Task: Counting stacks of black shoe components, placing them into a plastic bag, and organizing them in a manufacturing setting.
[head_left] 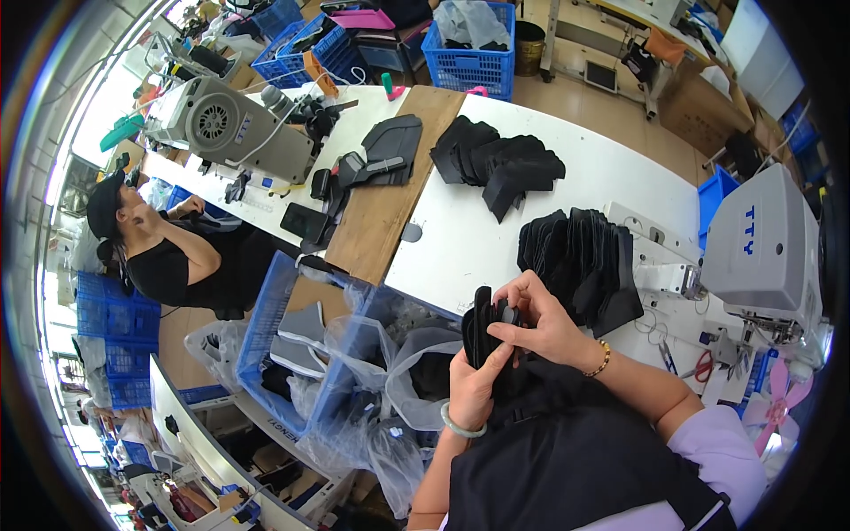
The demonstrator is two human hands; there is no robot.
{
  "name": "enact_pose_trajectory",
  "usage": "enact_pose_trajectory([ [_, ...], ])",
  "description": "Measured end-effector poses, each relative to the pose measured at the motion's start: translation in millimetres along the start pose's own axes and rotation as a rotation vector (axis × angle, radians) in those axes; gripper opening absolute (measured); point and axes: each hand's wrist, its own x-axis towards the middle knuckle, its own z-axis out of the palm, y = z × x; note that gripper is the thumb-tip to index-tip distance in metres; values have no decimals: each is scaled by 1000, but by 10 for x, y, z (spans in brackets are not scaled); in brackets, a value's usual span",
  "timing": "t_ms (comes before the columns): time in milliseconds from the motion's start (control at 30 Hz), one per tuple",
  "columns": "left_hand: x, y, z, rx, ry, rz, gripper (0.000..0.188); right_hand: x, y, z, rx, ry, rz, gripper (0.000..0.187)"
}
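Note:
Close to my body, just off the table's front edge, my left hand (474, 387) is closed around a small stack of black fabric pieces (479, 329). Thumb and fingers of my right hand (537, 320) pinch the right side of the same pieces; the lower part is hidden by my hands. Beyond my right hand, a fanned stack of black cut pieces (580, 261) lies on the white table (567, 124). Farther back is a looser pile of black pieces (496, 159).
A sewing machine (766, 248) stands at the right, with red-handled scissors (704, 366) near it. Blue crates (305, 389) with plastic bags are at my left. A wooden board (390, 195) crosses the tabletop. A co-worker (177, 243) sits far left by another sewing machine (235, 124).

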Motion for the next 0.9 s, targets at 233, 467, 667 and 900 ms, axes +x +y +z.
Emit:
enact_pose_trajectory([
  [233, -46, -55, -53, 11, -67, 4, 30, -48, 46, 1, 147, 110, -202, 34],
  [467, -80, -94, -73, 79, -117, 29, 45, -125, 147, -58, 53, 1, -241, 29],
  [667, -91, -181, -41, 118, -93, 56, 50, -127, 45, 116, 182, 98, -161, 22],
  [900, -15, -258, -4, 169, 6, 150, 48, -94, 112, 278, 291, 335, -113, 23],
])
